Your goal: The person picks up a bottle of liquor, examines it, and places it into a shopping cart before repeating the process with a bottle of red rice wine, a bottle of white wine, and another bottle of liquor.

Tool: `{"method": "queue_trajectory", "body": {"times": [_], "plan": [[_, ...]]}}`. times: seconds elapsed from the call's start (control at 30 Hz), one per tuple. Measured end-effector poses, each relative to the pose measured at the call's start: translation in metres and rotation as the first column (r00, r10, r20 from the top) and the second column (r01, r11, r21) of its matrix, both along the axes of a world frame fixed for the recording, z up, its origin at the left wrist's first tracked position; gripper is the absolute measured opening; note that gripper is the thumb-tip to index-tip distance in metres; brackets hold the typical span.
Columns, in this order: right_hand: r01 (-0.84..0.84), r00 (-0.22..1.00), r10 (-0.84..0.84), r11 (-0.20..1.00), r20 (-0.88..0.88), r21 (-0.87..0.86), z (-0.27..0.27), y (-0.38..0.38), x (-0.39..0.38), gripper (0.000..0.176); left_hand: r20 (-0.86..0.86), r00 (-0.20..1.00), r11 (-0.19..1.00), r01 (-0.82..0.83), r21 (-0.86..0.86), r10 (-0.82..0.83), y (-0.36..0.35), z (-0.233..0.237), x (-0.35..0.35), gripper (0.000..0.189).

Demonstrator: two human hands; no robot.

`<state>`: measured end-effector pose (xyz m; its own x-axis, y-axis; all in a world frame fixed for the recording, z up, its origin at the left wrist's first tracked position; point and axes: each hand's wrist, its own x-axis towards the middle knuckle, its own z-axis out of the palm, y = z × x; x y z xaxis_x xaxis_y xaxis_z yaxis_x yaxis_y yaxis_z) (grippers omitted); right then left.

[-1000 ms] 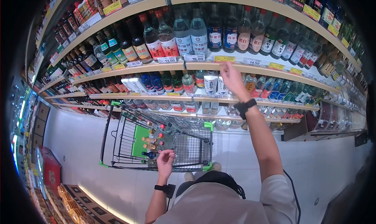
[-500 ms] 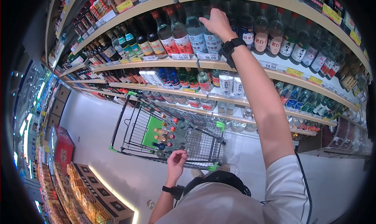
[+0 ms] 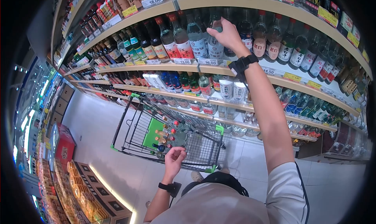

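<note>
My right hand [image 3: 226,31] reaches up to the upper shelf, its thumb and fingers wrapped round the upper part of a clear bottle with a pale blue label [image 3: 215,47]. A similar clear bottle [image 3: 197,39] stands just left of it, and clear bottles with red labels [image 3: 182,41] are further left. Low in front of my body, my left hand [image 3: 174,157] hovers by the near side of the shopping cart [image 3: 199,145], fingers curled, with nothing visible in them. Inside the cart, several bottles [image 3: 164,136] stand grouped together.
Shelf edges [image 3: 274,77] with price tags run across the view, with more bottles on the lower shelves. A red box [image 3: 64,147] and a display of packaged food [image 3: 84,190] are at the lower left. My feet are beside the cart.
My right hand has moved from above the bottles down onto the pale-blue-labelled one and taken hold of it. The view has shifted slightly; my left hand remains near the cart.
</note>
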<state>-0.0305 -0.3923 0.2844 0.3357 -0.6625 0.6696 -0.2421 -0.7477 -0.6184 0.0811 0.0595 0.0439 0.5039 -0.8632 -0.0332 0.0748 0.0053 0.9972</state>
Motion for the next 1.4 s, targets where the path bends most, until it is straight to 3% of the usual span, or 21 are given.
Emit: {"method": "queue_trajectory", "body": {"times": [0.03, 0.47, 0.6, 0.63, 0.77, 0.87, 0.9, 1.0, 1.03, 1.13, 1.17, 1.27, 1.4], "plan": [[-0.024, 1.000, 0.024, 1.000, 0.014, 0.001, -0.001, 0.006, -0.003, 0.042, 0.008, 1.000, 1.000, 0.004, -0.009, -0.004, -0.004, 0.002, -0.001, 0.012], [-0.235, 0.936, 0.275, 0.953, 0.218, -0.194, 0.030, 0.088, -0.038, 0.032, -0.017, 0.998, 0.997, 0.063, -0.036, -0.064, -0.015, 0.016, 0.016, 0.014], [-0.337, 0.897, 0.294, 0.938, 0.329, 0.082, 0.021, 0.115, -0.018, 0.036, -0.015, 0.991, 0.990, 0.131, -0.051, -0.132, -0.026, 0.021, 0.042, 0.019], [-0.297, 0.918, 0.287, 0.955, 0.273, -0.007, 0.009, 0.111, -0.009, 0.039, -0.031, 0.992, 0.989, 0.120, -0.086, -0.123, -0.031, 0.022, 0.046, 0.021], [-0.414, 0.881, 0.305, 0.867, 0.362, 0.277, -0.021, 0.144, 0.031, 0.042, -0.041, 0.980, 0.963, 0.183, -0.197, -0.194, -0.050, 0.026, 0.083, 0.032], [-0.457, 0.862, 0.307, 0.815, 0.404, 0.355, -0.034, 0.174, 0.069, 0.039, -0.119, 0.952, 0.941, 0.249, -0.229, -0.281, -0.064, 0.053, 0.119, 0.044], [-0.483, 0.852, 0.359, 0.820, 0.382, 0.306, -0.048, 0.166, 0.083, 0.035, -0.166, 0.936, 0.933, 0.268, -0.240, -0.312, -0.066, 0.058, 0.130, 0.049], [-0.530, 0.832, 0.350, 0.731, 0.431, 0.430, -0.049, 0.199, 0.118, 0.031, -0.052, 0.930, 0.893, 0.333, -0.304, -0.364, -0.068, 0.067, 0.157, 0.059], [-0.553, 0.809, 0.357, 0.730, 0.466, 0.401, -0.053, 0.205, 0.133, 0.030, -0.056, 0.918, 0.859, 0.345, -0.379, -0.393, -0.070, 0.064, 0.167, 0.067], [-0.425, 0.896, 0.291, 0.780, 0.336, 0.458, -0.060, 0.215, 0.162, 0.029, -0.081, 0.888, 0.850, 0.401, -0.342, -0.452, -0.061, 0.066, 0.195, 0.071], [-0.425, 0.896, 0.267, 0.746, 0.353, 0.513, -0.061, 0.221, 0.169, 0.028, -0.167, 0.880, 0.855, 0.362, -0.372, -0.445, -0.057, 0.069, 0.199, 0.070], [-0.360, 0.932, 0.262, 0.749, 0.250, 0.557, -0.063, 0.228, 0.185, 0.032, -0.145, 0.869, 0.847, 0.403, -0.347, -0.473, -0.048, 0.069, 0.211, 0.065], [-0.343, 0.939, 0.233, 0.703, 0.254, 0.624, -0.054, 0.240, 0.195, 0.032, 0.033, 0.958, 0.883, 0.275, -0.381, -0.284, -0.038, 0.081, 0.207, 0.067]]}}
